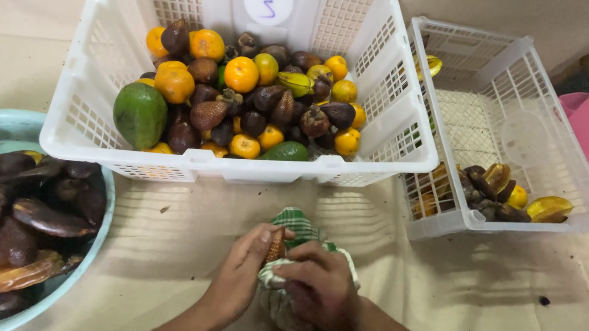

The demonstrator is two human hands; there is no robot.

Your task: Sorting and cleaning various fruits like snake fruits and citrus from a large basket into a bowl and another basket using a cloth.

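Scaly brown fruit upright between both hands, long axis vertical, tip up, just below big white basket. Left hand pinching its side; right hand clamped on checked cloth underneath. Hands together, touching, over bench.

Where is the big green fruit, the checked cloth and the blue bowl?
big green fruit [139, 113], head view, middle of its skin.
checked cloth [299, 226], head view, top fold above the hands.
blue bowl [0, 121], head view, upper rim.
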